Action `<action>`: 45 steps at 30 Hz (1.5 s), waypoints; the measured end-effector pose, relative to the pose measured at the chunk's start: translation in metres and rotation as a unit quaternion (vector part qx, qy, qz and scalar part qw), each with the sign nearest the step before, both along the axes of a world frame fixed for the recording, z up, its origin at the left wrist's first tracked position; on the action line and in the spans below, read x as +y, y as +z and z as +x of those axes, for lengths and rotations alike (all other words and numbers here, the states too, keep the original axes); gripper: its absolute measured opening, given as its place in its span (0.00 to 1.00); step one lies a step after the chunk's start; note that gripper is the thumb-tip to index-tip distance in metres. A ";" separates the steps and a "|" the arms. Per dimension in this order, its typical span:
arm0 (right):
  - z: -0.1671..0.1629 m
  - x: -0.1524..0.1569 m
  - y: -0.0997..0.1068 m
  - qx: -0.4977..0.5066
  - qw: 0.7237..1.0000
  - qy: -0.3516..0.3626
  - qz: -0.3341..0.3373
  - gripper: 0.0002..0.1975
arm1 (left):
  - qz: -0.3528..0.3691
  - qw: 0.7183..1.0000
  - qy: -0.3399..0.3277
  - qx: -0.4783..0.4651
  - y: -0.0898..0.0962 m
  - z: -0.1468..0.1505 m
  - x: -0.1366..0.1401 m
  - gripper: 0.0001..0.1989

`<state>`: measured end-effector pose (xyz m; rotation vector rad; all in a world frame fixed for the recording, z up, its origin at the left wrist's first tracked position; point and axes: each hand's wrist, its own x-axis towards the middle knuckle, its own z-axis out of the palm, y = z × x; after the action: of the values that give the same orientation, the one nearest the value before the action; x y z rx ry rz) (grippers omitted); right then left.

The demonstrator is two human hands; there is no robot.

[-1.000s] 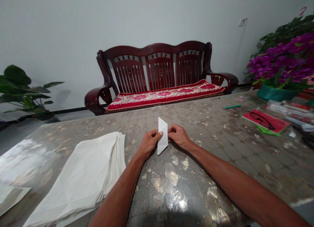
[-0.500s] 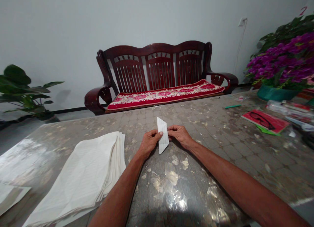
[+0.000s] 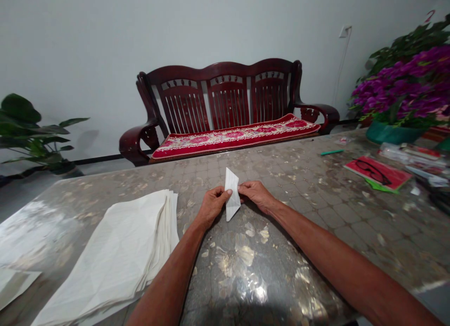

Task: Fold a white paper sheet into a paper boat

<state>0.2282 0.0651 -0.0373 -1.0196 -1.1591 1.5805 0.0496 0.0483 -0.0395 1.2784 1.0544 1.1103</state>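
Note:
A folded piece of white paper [image 3: 232, 206], slim and slanted at both ends, stands nearly upright between my two hands over the table. My left hand [image 3: 213, 204] pinches its left edge, with the thumb lying across the front face. On the other side, my right hand [image 3: 258, 194] grips the right edge between thumb and fingers, and the paper bends slightly there. The fingers behind the paper are partly hidden.
A stack of white paper sheets [image 3: 116, 251] lies left of my arm on the patterned table [image 3: 281, 232]. Toward the right are a green pen [image 3: 332, 152], glasses on a red booklet [image 3: 393, 172] and a flower pot [image 3: 393, 132]. A wooden bench [image 3: 225, 72] stands behind.
My right thumb has shifted slightly left onto the paper's right edge, which now curves a little. The left hand keeps its hold. The whole view has moved very slightly.

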 end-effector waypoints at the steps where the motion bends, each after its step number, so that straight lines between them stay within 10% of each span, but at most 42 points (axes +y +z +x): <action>1: 0.000 0.000 0.001 0.001 1.000 0.003 0.001 0.25 | 0.000 1.000 0.000 -0.003 0.000 0.000 0.000 0.20; 45: 0.006 -0.005 0.010 -0.055 0.996 0.065 0.021 0.11 | -0.016 1.000 0.017 -0.009 0.004 -0.001 -0.002 0.20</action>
<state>0.2337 0.0605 -0.0270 -1.0325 -1.3511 1.6105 0.0485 0.0463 -0.0351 1.2267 1.0800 1.1242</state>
